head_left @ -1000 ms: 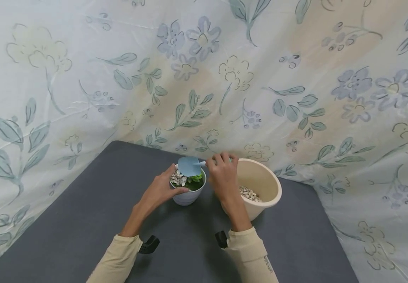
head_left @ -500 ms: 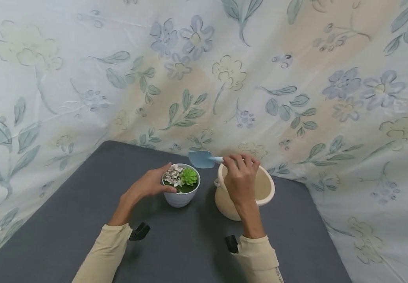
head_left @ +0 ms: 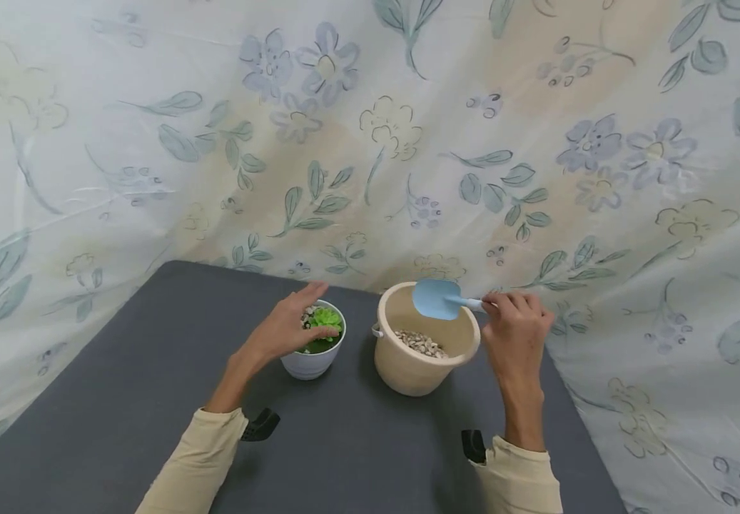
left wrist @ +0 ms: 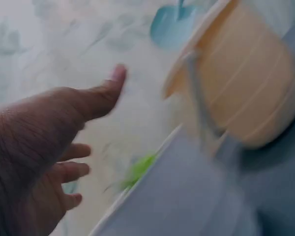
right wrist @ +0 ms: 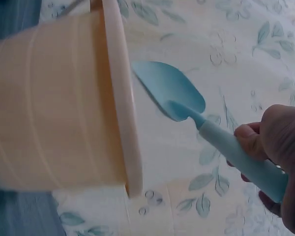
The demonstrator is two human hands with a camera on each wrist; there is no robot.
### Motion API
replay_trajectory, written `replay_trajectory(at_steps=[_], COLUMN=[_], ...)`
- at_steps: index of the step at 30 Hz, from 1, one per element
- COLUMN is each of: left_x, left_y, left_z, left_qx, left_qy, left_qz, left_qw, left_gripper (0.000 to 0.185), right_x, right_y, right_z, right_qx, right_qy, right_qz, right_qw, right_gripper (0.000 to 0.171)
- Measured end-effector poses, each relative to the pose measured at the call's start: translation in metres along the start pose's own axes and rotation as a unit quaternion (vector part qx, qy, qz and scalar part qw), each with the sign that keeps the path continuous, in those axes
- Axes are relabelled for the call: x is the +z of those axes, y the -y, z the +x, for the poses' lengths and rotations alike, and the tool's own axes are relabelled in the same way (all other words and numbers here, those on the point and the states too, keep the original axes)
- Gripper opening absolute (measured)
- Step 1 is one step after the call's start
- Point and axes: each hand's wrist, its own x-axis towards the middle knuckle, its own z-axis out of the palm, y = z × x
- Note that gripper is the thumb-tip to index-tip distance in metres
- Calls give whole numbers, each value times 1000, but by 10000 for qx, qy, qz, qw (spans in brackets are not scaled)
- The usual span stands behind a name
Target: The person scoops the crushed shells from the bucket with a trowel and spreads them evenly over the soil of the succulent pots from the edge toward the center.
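Observation:
My right hand (head_left: 519,330) grips the pale handle of a light blue hand trowel (head_left: 435,298), whose blade hangs over the mouth of a cream bucket (head_left: 411,375). Small pebble-like pieces (head_left: 421,343) lie inside that bucket. In the right wrist view the fingers curl round the trowel handle (right wrist: 241,160). My left hand (head_left: 282,325) hovers with spread fingers above the left side of a white pot (head_left: 307,367) and hides part of it. A green succulent (head_left: 326,323) stands in the pot beside more pale pieces. The left wrist view shows the left hand (left wrist: 54,128) apart from the pot.
All this stands on a dark grey table (head_left: 357,442). Behind it hangs a floral cloth (head_left: 344,157), close to the table's back edge. The bucket's thin handle (left wrist: 199,93) hangs down its side, facing the pot.
The trowel in my right hand has swung right, from above the white pot to over the bucket. My left hand has lifted off the pot's rim. The head view has shifted rightward.

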Motion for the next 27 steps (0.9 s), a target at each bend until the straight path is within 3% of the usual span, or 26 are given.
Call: replay_trajectory(at_steps=[3,6,12,17,21,27], left_x=[22,42,72,80,85,90], left_y=[-19,-36,-56,-60,-60,-59], left_z=[4,10,26,32,32,32], left_qx=[236,359,325,337,314,371], left_qy=[-263,-235,-86,-128,-87,-214], left_qz=[-193,-315,-252,-156,-206,-285], left_qw=[9992,9986,9991,9992,9993,9987], left_gripper=[89,89,89,88,83,81], right_x=[-4,-5,4,24,36,53], right_y=[-7,-11,-14,-9,-5,1], right_z=[-3,-5,-5,2,4,3], right_qx=[162,162,-349,-770,-806,-680], right_qy=[258,379,719,1255,1741,2459], right_qz=[-125,-321,-926,-1245,-1473,-2077], right_qw=[9995,9986,9925,9812,9703,9443], right_gripper=[7,6,6,18,32,29])
